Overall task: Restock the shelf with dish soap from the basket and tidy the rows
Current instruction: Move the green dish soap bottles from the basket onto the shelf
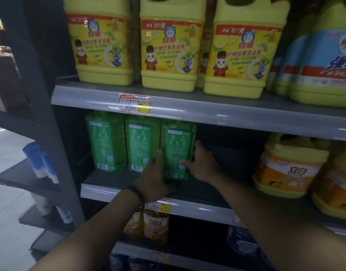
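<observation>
Three green dish soap bottles stand in a row on the middle shelf [113, 178], their back labels facing me. My left hand [155, 178] and my right hand [202, 163] clasp the rightmost green bottle [176, 147] from both sides, near its base. That bottle stands upright, a little forward of the other two green bottles [107, 141] [142, 145]. A dark bracelet sits on my left wrist. The basket is out of view.
Dark empty shelf space lies right of the held bottle, then orange-labelled yellow jugs [289, 165]. Big yellow jugs [170, 45] fill the shelf above. Amber bottles [156, 225] stand on the shelf below. A side rack at left holds blue-capped tubes [39, 161].
</observation>
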{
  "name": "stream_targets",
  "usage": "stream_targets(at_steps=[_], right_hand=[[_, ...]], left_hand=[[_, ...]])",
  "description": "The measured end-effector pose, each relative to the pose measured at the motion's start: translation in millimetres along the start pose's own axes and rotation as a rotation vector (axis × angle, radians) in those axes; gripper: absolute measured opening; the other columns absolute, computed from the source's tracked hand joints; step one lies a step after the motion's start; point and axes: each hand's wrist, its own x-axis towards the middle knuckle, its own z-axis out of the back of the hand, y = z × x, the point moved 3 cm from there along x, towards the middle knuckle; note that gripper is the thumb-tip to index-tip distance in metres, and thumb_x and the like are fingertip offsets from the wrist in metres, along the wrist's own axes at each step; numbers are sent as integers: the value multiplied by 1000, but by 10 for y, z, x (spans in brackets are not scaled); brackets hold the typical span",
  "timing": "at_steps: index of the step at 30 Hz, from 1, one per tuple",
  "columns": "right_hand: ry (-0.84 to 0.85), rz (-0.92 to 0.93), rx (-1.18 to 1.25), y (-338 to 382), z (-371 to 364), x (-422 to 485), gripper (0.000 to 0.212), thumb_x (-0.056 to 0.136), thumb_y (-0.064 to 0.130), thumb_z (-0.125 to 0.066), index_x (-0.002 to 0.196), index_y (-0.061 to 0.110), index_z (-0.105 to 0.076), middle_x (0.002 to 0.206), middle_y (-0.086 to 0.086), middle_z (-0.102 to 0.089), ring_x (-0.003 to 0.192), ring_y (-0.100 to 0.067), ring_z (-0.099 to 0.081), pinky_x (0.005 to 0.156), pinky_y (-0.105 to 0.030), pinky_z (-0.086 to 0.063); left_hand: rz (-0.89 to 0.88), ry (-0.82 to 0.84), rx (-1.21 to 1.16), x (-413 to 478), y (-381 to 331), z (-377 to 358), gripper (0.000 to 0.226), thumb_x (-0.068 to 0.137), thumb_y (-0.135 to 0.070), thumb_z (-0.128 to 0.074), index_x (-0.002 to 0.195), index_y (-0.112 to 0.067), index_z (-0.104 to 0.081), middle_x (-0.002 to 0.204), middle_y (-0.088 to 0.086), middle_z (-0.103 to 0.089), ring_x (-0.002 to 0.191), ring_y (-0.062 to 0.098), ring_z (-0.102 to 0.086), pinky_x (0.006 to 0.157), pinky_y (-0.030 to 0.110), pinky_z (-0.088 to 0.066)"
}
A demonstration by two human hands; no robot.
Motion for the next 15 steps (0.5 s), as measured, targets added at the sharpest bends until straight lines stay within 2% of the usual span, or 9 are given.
stream_targets(at_steps=[2, 3, 5, 6, 9, 11, 15], right_hand=[[13, -12, -22, 46, 23, 1, 58, 88, 22, -87, 133, 15, -51, 134, -8, -70, 117, -26, -70, 93, -33, -56], [22, -22, -41, 68, 37, -12, 58, 87, 23, -88, 133, 14, -52, 134, -9, -70, 118, -27, -70, 93, -33, -56], [32, -40, -77, 74, 60, -73, 57, 85, 29, -89, 129, 13, -55, 132, -8, -72, 116, -26, -71, 95, -38, -60], [35, -42, -83, 59, 75, -124, 57, 85, 33, -89, 126, 13, -56, 129, -6, -72, 114, -25, -72, 93, -39, -61], [29, -22, -177, 69, 189, -417, 52, 92, 38, -82, 130, 12, -58, 116, -4, -71, 108, -25, -71, 88, -36, -59], [13, -2, -255, 45, 278, -654, 45, 96, 36, -75, 132, 14, -61, 117, -8, -74, 109, -27, -71, 93, -40, -58], [35, 54, -263, -81, 366, -1215, 27, 100, 35, -71, 123, 21, -67, 114, 0, -76, 105, -19, -72, 91, -42, -60]], left_hand=[[14, -3, 9, 2, -33, 63, 136, 77, -52, -85, 167, -12, 8, 167, 16, -29, 150, 35, -38, 117, 39, -42], [9, -14, 0, 3, -28, 93, 131, 74, -56, -84, 167, -13, -3, 163, 14, -37, 147, 34, -43, 115, 40, -45], [3, -44, 16, -77, -56, 134, 102, 81, -45, -83, 161, -13, -28, 153, 12, -49, 139, 32, -50, 110, 36, -46], [-4, -59, 78, -160, -87, 151, 88, 87, -37, -80, 158, -15, -34, 149, 12, -51, 137, 33, -51, 109, 37, -46], [-130, -173, 260, -436, -171, 156, 62, 87, -35, -68, 146, -24, -50, 134, 9, -64, 124, 35, -61, 99, 42, -54], [-178, -182, 269, -669, -205, 98, 50, 85, -36, -65, 133, -25, -62, 124, 4, -70, 113, 29, -67, 92, 39, -56], [-261, -178, 262, -1131, -230, -190, 32, 87, -40, -62, 117, -32, -69, 115, -10, -69, 107, 18, -64, 93, 33, -50]])
